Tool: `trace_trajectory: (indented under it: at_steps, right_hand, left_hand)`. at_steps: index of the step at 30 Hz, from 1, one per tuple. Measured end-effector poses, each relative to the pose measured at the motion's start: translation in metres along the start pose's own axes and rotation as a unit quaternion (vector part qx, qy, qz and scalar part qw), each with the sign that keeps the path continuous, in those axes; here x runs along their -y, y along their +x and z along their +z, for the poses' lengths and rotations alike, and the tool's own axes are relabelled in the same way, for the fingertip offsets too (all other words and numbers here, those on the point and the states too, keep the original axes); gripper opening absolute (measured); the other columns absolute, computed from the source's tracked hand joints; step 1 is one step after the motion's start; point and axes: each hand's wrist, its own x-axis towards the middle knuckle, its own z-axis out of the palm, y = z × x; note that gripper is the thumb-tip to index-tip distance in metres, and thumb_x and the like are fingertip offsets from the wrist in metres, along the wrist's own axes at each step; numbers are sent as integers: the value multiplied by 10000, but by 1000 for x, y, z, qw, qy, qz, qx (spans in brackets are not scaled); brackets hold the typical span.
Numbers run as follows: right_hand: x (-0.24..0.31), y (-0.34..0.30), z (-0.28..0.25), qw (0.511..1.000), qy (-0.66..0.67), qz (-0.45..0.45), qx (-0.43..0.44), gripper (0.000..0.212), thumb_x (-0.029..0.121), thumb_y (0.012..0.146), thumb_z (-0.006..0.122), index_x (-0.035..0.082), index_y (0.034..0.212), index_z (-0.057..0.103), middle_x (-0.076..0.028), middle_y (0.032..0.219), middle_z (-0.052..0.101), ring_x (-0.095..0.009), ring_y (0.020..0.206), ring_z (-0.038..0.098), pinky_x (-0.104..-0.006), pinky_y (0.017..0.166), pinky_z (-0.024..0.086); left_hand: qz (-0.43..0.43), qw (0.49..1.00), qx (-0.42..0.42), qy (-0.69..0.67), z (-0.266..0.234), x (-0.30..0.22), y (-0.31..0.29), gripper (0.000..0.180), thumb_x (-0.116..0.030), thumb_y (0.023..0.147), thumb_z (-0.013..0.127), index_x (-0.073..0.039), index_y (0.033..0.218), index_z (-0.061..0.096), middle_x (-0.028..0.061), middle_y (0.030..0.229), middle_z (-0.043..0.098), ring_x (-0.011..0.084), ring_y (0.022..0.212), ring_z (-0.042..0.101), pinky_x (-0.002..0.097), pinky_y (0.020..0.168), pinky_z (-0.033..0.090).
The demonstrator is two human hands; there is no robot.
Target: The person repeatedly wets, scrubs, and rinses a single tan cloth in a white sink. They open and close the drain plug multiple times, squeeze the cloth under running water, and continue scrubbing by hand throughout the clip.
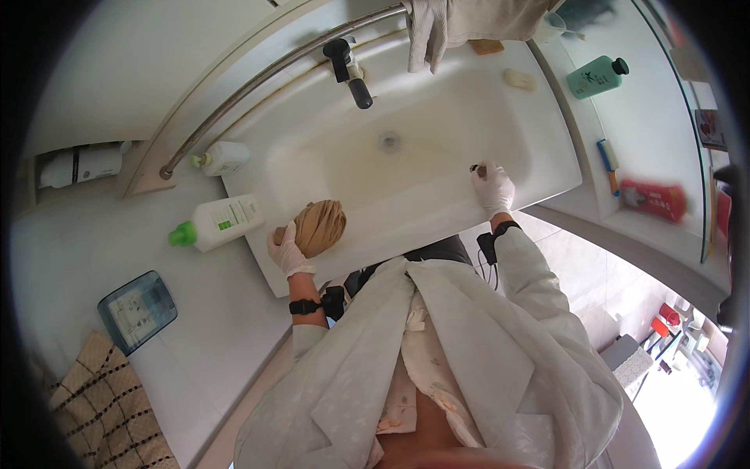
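My left hand [287,254], in a thin pale glove, is closed on a bunched brown cloth [320,227] with many folds. It holds the bundle over the near left rim of the white sink [375,211]. My right hand [494,190], gloved too, is closed over the right side of the basin. A small dark thing [479,169] shows at its fingertips, too small to name. Beyond both hands lie the drain [389,141] and the black-handled faucet [348,74]. A little cloudy, yellowish tint covers the basin's bottom.
Left of the sink are a green-capped white bottle [223,222], a pump bottle [226,159] and a dark-edged clear box [138,311]. A metal rail [266,76] runs behind, with a beige cloth [476,19] over it. Soap [519,79] sits on the right rim, near a shelf bottle [595,77].
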Motion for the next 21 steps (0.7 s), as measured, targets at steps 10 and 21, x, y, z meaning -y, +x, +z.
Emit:
trace_trajectory:
  at_steps: [10,21]
  right_hand:
    - [10,65,23,984,-10,-6,180,233,278,800,676,132,982,664,-99,989,703,-310,959,661,-411,821,522]
    - [25,115,53,953,-205,-12,224,287,315,824,655,161,1066,675,-106,1065,694,-323,1010,652,-421,816,534]
  left_hand:
    - [-7,999,20,39,-1,-3,2,213,-123,808,748,-39,846,556,33,855,565,167,781,532,326,752,487]
    - [-18,999,6,31,-7,0,0,236,-145,807,755,-34,824,546,22,840,550,150,778,508,309,754,466]
